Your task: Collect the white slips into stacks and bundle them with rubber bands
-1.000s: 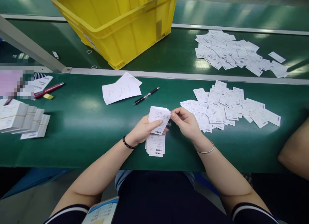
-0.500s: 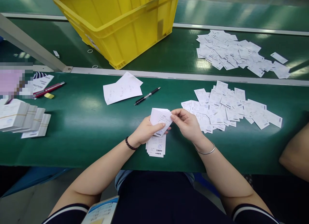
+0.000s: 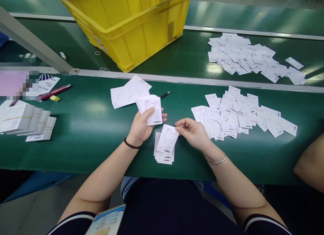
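Observation:
My left hand [image 3: 142, 126] is closed around a fanned stack of white printed cards [image 3: 153, 114], thumb on top. Between the thumb and fingertips of my right hand [image 3: 190, 132], a single printed card [image 3: 168, 138] is pinched by its upper right corner. That card lies tilted over a small pile of cards [image 3: 164, 159] on the green table, overlapping it. To the right, close to my right hand, spreads a loose heap of similar cards [image 3: 227, 113]. A black pen [image 3: 165, 94] is partly hidden behind the held stack, beside sheets of paper with handwriting [image 3: 126, 95].
A yellow crate [image 3: 141, 36] stands behind the metal rail. Another scattered card heap [image 3: 248, 56] lies at the back right. Banded card stacks [image 3: 37, 120], a red pen [image 3: 55, 92] and a yellow piece [image 3: 54, 98] are at left. Another person's arm [image 3: 311, 164] reaches in at right.
My left hand has moved up and left with the stack. My right hand has drawn one card off it and brought it down over the small pile.

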The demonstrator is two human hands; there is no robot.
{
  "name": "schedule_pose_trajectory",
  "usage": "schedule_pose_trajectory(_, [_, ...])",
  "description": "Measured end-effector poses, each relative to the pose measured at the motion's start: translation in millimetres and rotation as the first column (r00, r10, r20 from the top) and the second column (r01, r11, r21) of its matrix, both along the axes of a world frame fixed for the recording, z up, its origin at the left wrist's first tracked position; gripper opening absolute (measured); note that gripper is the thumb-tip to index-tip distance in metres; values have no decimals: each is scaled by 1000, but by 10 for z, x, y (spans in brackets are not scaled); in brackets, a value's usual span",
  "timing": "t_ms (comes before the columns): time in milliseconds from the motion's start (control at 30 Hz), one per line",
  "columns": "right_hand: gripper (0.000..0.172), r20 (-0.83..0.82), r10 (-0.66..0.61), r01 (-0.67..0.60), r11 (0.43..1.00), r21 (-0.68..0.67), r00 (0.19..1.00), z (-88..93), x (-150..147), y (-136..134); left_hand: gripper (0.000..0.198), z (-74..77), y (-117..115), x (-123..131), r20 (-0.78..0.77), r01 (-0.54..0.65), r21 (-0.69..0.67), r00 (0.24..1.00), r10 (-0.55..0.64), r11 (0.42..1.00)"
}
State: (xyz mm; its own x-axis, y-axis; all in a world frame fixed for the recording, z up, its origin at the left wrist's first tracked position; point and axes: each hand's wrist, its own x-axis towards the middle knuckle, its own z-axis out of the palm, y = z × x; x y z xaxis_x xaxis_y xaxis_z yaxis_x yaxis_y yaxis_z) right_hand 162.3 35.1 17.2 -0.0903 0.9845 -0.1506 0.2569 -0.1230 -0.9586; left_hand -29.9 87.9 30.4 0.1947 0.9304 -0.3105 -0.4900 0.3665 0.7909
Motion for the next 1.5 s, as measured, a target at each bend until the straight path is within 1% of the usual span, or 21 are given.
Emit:
schedule_pose_trajectory(67, [13,121,60,-65,997,35,991,-29,-54,-41,30,35,47,-38,-2,-60,7,998,60,998])
schedule_pose_trajectory(133, [10,294,90,-133,983,128,951,-66,-111,-77,33,49,57,-48,-15,-70,2,997,70,998])
schedule_pose_trajectory(200, [13,450,88,-212,949,232,889,-106,-157,-100,34,43,39,-35,-30,-32,-6,999,32,999])
schedule_pose_trajectory(233, [16,502,86,-251,929,272,860,-126,-173,-106,35,37,23,-23,-39,-5,-8,999,4,1000])
schedule_pose_trajectory(300, [19,559,76,-299,899,321,826,-156,-188,-106,34,24,-13,4,-58,55,-10,997,-55,998])
schedule_pose_trajectory(333, [19,568,66,-303,893,334,821,-164,-185,-100,33,20,-32,18,-67,81,-13,994,-82,997])
schedule_pose_trajectory(400, [18,552,44,-276,897,346,833,-155,-159,-75,30,13,-69,42,-79,129,-29,988,-131,991])
schedule_pose_trajectory(467, [15,480,4,-190,921,340,877,-112,-109,-38,27,0,-107,62,-70,187,-54,979,-190,981])
schedule_pose_trajectory(533, [12,334,-67,-42,950,310,940,-45,-48,5,28,-25,-147,80,-45,263,-73,963,-266,962])
schedule_pose_trajectory(600, [19,157,-137,98,966,237,978,24,4,44,31,-59,-191,100,-28,343,-83,938,-346,936])
schedule_pose_trajectory(667, [28,23,-163,158,975,156,986,74,34,70,32,-87,-230,122,-26,407,-91,911,-411,909])
schedule_pose_trajectory(733, [35,-40,-150,153,982,107,988,96,43,80,33,-99,-258,143,-33,441,-97,894,-446,892])
schedule_pose_trajectory(833, [39,-72,-129,135,987,91,989,95,37,73,36,-90,-273,161,-41,446,-108,891,-453,888])
schedule_pose_trajectory(1033, [38,-78,-87,94,991,92,993,84,44,59,37,-88,-270,158,-9,440,-99,896,-443,892])
schedule_pose_trajectory(1267, [40,-90,-103,110,991,77,991,92,45,67,38,-92,-275,161,-28,444,-60,894,-446,894])
schedule_pose_trajectory(1433, [40,-84,-60,67,995,81,995,95,33,58,35,-102,-282,169,-29,439,-61,897,-441,897])
schedule_pose_trajectory(1500, [39,-96,-67,74,994,79,993,81,29,60,36,-117,-280,171,-39,425,-68,903,-428,903])
